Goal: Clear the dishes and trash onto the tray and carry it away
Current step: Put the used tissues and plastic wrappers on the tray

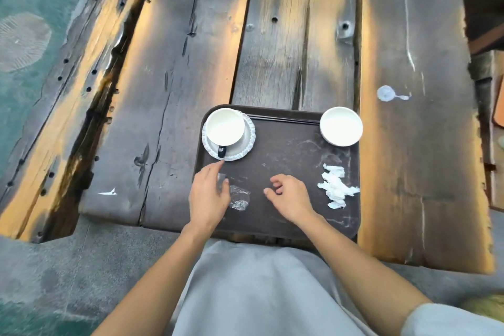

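Warm, low light falls across the wooden counter (300, 35) in orange-gold streaks, leaving the planks between them dull and grey. The far end of the counter smears with motion blur, grain lines dragged lengthwise, and the wide lens bends the plank edges outward toward the corners. The white cup (225, 126) and the white bowl (341, 125) glare almost featureless (their insides show no detail). The dark tray (286, 150) carries soft pale sheen and the teal floor (24, 35) looks hazy.
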### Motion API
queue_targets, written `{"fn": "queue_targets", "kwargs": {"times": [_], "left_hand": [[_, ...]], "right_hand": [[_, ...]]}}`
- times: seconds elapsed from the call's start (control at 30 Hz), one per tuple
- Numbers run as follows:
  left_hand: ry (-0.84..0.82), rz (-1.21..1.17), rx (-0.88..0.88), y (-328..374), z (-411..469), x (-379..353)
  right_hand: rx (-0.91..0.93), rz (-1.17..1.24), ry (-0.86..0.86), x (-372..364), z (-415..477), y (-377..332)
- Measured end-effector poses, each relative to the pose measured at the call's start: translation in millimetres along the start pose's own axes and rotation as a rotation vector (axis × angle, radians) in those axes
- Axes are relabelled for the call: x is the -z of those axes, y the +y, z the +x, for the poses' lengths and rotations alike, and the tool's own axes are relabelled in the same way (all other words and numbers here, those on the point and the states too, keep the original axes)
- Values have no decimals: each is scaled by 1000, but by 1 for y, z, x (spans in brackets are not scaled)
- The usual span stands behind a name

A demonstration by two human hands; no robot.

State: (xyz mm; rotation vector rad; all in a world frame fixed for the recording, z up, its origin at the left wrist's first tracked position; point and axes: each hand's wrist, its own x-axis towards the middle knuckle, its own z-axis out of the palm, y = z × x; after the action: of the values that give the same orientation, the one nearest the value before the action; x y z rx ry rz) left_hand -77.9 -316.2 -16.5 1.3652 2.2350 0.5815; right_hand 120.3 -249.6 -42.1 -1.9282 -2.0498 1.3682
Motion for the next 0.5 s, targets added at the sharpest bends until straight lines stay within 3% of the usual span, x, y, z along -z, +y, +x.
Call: {"fn": "queue_targets", "kwargs": {"times": [0.2, 0.37, 0.5], "left_hand": [[-338, 126, -214, 71, 7, -67], [-615, 346, -186, 113, 14, -108], [-664, 360, -114, 120, 15, -120]], "right_hand": [[-69, -103, 351, 74, 13, 67], [-190, -175, 148, 104, 31, 108], [-201, -91, 111, 112, 39, 116]]}}
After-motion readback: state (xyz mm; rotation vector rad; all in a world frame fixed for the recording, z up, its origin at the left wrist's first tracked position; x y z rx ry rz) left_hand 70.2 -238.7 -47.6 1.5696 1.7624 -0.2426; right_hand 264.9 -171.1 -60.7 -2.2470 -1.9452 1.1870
